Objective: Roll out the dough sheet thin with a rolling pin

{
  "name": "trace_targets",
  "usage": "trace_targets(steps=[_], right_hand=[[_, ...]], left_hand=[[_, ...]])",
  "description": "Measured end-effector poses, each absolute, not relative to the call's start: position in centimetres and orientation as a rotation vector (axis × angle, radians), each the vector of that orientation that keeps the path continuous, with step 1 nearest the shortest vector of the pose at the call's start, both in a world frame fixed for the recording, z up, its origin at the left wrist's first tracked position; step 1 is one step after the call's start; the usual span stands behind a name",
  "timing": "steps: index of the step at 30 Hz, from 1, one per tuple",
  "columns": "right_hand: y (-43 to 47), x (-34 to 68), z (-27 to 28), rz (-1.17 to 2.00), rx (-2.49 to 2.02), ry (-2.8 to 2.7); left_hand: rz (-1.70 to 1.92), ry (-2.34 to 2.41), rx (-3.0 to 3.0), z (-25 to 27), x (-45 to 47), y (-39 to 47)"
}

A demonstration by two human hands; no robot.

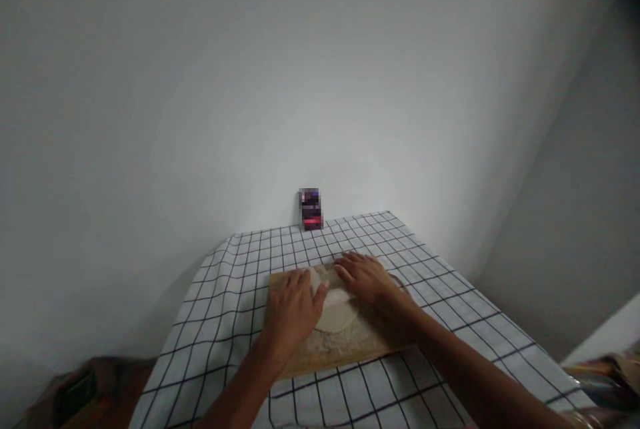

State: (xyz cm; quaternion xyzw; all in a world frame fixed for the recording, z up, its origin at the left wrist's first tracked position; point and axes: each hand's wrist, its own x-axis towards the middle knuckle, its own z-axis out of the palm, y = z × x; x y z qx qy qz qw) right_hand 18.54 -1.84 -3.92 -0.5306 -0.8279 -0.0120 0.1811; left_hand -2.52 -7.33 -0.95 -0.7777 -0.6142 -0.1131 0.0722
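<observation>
From the head camera, the left hand and right hand lie palm-down, fingers extended, by a pale dough round on a floured board atop a cloth-covered bench; anything beneath the palms cannot be made out.

On the tan rectangular wooden board lies a pale round dough sheet; behind the board stands a dark rectangular object.
</observation>
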Motion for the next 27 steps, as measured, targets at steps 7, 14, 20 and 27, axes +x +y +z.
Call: trace_targets(steps=[7,14,20,27], right_hand=[[-8.2,19.1,-6.0,-0.066,-1.477,-2.192],[-12.3,19.6,-6.7,-0.020,-1.425,-2.116],[-12.9,19.7,-5.4,0.108,-1.454,-2.162],[-12.2,18.9,-3.8,0.125,-1.554,-2.132]], left_hand=[[-0.415,-1.699,-2.329,-3.3,-2.7,-10.8],[-0.486,-1.574,-2.378,-5.1,-3.7,-13.9],[-0.471,-1.589,-2.498,-3.9,-4.3,-13.1],[-0.455,-1.719,-2.503,-2.9,-4.0,-9.7]])
